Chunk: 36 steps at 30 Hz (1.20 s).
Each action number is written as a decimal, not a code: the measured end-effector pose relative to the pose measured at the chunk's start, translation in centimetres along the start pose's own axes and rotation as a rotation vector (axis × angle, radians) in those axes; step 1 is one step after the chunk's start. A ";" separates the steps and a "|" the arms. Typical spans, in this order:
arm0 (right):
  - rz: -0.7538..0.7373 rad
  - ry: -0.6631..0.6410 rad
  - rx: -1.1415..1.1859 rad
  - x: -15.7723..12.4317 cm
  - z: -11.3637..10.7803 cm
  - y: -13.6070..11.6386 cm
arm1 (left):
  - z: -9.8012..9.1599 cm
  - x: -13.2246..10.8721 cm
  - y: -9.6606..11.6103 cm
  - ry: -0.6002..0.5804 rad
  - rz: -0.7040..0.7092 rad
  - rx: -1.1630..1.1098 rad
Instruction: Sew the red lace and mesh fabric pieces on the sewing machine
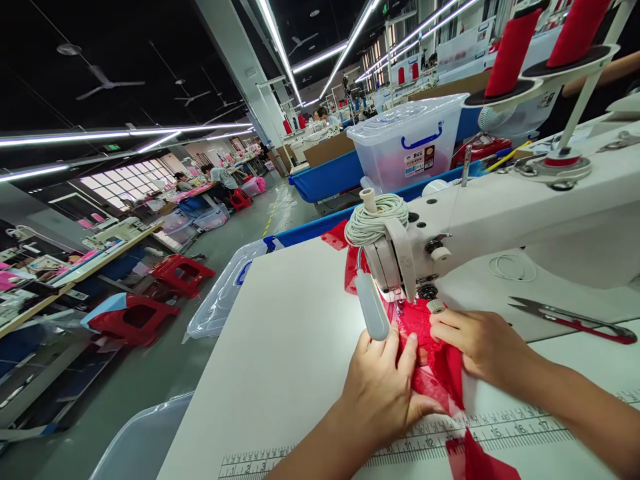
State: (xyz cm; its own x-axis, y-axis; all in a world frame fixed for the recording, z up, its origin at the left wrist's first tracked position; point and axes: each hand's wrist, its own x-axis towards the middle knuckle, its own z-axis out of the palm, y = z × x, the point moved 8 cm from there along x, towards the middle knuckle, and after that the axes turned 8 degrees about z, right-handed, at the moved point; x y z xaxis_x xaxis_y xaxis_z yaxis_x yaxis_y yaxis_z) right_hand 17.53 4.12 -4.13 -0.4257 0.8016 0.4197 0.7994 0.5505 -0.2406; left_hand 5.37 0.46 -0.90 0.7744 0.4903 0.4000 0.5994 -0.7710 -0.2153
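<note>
Sheer red lace fabric [417, 323] lies under the needle area of a white sewing machine [500, 213]. My left hand [380, 380] is closed on the fabric's near left part, fingertips close to the presser foot [399, 307], thumb spread toward me. On the right side, my right hand [475, 340] pinches a gathered fold of the same fabric. A loose red end trails over the printed ruler [495, 430] at the table's front. A grey lamp [373, 307] hangs beside the needle and hides part of the left fingertips.
Thread snips [575, 320] lie right of my right hand. Coiled pale cord [377, 220] sits on the machine head, and red thread cones [513, 53] stand above. A lidded plastic box [410, 140] is behind. Red stools [183, 273] stand on the floor at left.
</note>
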 end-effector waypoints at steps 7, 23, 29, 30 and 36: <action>0.001 0.004 0.035 0.6 -0.6 -0.1 | 0.0 0.2 -0.4 0.006 0.027 0.038; -0.006 -0.083 0.160 1.1 -1.3 -1.1 | -0.3 0.4 -0.7 -0.049 0.061 -0.054; -0.033 -0.097 0.107 0.8 -1.3 -1.5 | -1.4 0.1 -0.7 -0.096 0.056 -0.168; -0.033 -0.092 0.103 0.8 -1.2 -1.5 | -1.3 0.0 -0.8 -0.093 0.051 -0.157; 0.022 -0.066 0.416 1.1 -1.5 -1.3 | -0.3 0.5 -2.3 -0.055 -0.042 -0.554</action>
State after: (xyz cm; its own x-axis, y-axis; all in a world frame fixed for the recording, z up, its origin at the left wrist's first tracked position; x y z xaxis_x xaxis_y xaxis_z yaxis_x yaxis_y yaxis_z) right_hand 16.67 3.97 -2.04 -0.4476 0.8201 0.3566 0.5751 0.5693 -0.5874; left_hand 4.32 2.32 0.09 0.7704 0.5345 0.3476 0.4456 -0.8413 0.3060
